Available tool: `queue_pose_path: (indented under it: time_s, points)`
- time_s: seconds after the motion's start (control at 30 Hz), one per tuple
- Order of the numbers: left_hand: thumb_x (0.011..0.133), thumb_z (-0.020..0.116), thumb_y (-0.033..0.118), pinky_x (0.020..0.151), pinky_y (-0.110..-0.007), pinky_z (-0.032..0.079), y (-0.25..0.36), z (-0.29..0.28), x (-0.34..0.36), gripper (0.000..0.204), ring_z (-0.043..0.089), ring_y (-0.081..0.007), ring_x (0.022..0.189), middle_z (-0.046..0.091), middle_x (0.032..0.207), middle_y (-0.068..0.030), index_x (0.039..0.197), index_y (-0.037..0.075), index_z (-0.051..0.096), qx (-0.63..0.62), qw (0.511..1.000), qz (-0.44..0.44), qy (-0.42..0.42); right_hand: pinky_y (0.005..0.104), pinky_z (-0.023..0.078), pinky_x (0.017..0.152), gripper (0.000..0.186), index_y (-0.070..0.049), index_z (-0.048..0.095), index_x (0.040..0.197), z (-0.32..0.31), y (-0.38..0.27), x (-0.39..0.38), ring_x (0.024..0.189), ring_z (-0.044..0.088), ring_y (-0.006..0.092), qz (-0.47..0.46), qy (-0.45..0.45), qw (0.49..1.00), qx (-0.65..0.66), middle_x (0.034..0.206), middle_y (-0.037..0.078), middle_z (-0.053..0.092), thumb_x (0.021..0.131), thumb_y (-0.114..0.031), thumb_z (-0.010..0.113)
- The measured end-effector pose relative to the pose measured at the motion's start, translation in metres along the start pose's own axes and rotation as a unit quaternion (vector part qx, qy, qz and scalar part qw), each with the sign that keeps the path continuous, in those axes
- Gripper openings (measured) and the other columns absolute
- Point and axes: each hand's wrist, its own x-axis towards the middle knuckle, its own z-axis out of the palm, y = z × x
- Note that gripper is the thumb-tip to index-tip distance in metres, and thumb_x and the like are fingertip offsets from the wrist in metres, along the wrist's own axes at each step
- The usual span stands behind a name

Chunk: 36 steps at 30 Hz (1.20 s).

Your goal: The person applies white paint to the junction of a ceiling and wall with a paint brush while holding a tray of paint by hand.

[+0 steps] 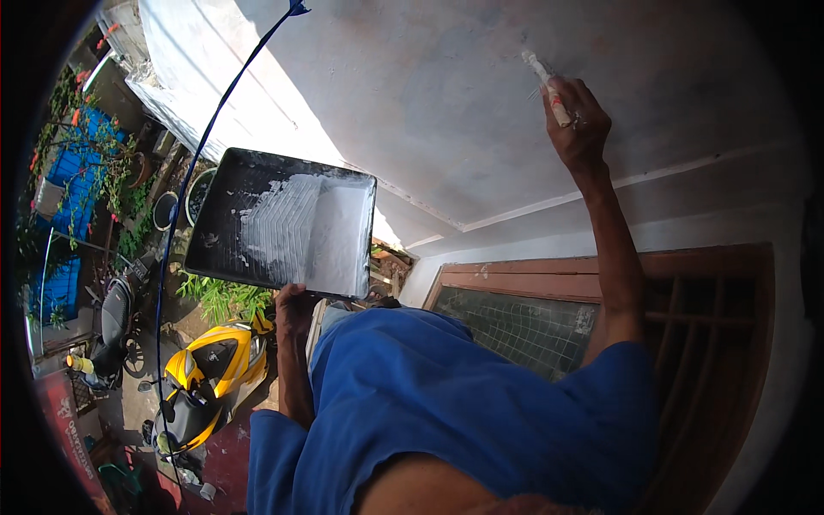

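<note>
My right hand (580,120) is raised to the wall (429,94) and closed round the pale handle of a paintbrush (548,84). White paint coats the brush's upper part, which lies close against the grey-white surface; whether the bristles touch it I cannot tell. Lower down on the left, my left hand (294,307) grips the near edge of a black paint tray (225,219). White paint pools at the tray's right end and streaks its ribbed slope. Most of the fingers of that hand are hidden under the tray.
A dark blue cord (206,137) hangs down left of the tray. Below stand a yellow and black motorcycle (219,365) and a dark scooter (116,318). Potted plants and blue sheeting (64,215) lie at far left. A wooden window frame (515,279) with a tiled-looking pane is beside my right arm.
</note>
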Motion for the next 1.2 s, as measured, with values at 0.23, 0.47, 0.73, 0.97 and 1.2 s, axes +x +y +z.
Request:
queue_pose_path:
  time_s: [0.23, 0.47, 0.73, 0.97, 1.2]
  points:
    - [0.067, 0.055, 0.014, 0.091, -0.042, 0.038, 0.001, -0.002, -0.001, 0.037, 0.055, -0.0270, 0.097, 0.059, 0.103, -0.0142, 0.099, -0.005, 0.056, 0.003, 1.000, 0.000, -0.016, 0.0303, 0.052, 0.072, 0.039, -0.009, 0.058, 0.100, -0.070, -0.003, 0.056, 0.089, 0.058, 0.0217, -0.117, 0.089, 0.971, -0.189, 0.095, 0.005, 0.057, 0.062, -0.004, 0.067]
    - [0.066, 0.052, 0.012, 0.092, -0.042, 0.036, 0.001, 0.010, 0.000, 0.038, 0.053, -0.0259, 0.100, 0.058, 0.104, -0.0134, 0.100, -0.005, 0.055, 0.024, 0.999, -0.031, -0.016, 0.0333, 0.051, 0.065, 0.027, -0.005, 0.055, 0.089, -0.014, -0.045, -0.052, 0.082, 0.058, 0.0222, -0.033, -0.213, 0.976, -0.026, 0.085, 0.006, 0.054, 0.063, -0.001, 0.064]
    - [0.065, 0.053, 0.013, 0.092, -0.043, 0.036, 0.020, 0.018, -0.020, 0.041, 0.053, -0.0275, 0.100, 0.058, 0.105, -0.0141, 0.102, -0.005, 0.054, 0.025, 0.999, -0.033, -0.032, 0.0273, 0.050, 0.065, 0.022, -0.005, 0.059, 0.093, -0.129, -0.019, 0.098, 0.078, 0.061, 0.0198, -0.043, 0.101, 0.990, -0.090, 0.084, 0.005, 0.061, 0.073, 0.000, 0.065]
    - [0.064, 0.055, 0.015, 0.091, -0.044, 0.037, 0.013, 0.006, -0.006, 0.046, 0.053, -0.0288, 0.100, 0.057, 0.108, -0.0145, 0.106, -0.004, 0.052, 0.022, 0.997, -0.052, -0.052, 0.0304, 0.052, 0.073, 0.029, -0.005, 0.053, 0.096, -0.089, -0.044, 0.016, 0.090, 0.055, 0.0238, -0.122, -0.039, 0.962, -0.239, 0.092, 0.008, 0.051, 0.067, -0.005, 0.057]
    - [0.064, 0.056, 0.015, 0.091, -0.044, 0.037, 0.017, 0.016, -0.013, 0.047, 0.052, -0.0282, 0.101, 0.057, 0.108, -0.0126, 0.107, -0.002, 0.052, 0.026, 0.996, -0.064, -0.056, 0.0330, 0.049, 0.059, 0.012, -0.007, 0.057, 0.083, -0.084, -0.044, -0.009, 0.068, 0.059, 0.0224, 0.080, -0.218, 0.971, 0.055, 0.076, 0.005, 0.055, 0.071, -0.003, 0.060]
